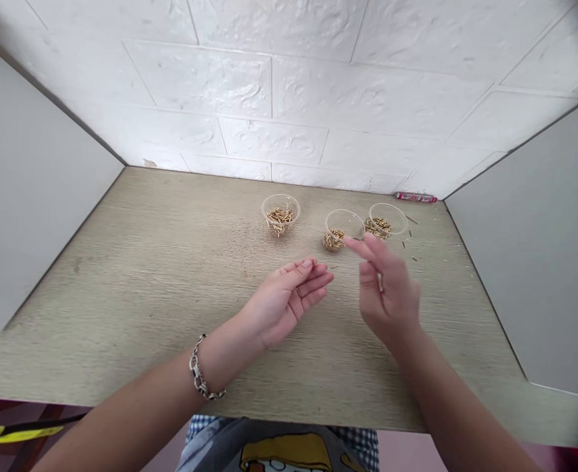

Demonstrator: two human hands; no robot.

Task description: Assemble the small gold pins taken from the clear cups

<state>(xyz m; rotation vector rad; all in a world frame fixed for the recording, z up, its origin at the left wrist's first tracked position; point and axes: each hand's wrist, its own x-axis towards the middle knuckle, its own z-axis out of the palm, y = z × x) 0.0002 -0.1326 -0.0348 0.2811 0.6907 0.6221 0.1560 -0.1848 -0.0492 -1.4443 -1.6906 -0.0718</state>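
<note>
Three plastic cups (281, 215) (two hands (283, 305) (390, 292))

1. You are wearing a silver chain bracelet (200, 370) with chunky oval links on your left wrist (214, 360).
2. You are wearing a grey top (205, 449) printed with a yellow cartoon figure (283, 452).
3. You are showing blue-and-white checked fabric (362, 440) on both sides of that top.

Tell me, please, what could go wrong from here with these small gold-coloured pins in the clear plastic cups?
The right hand hovers just beside a round clear plastic cup of small gold-coloured metal pins, so a slip could tip it and spill them. Thin stray pins lie loose on the pale wood-grain tabletop, where they could get mixed in or swept off the edge.
</note>
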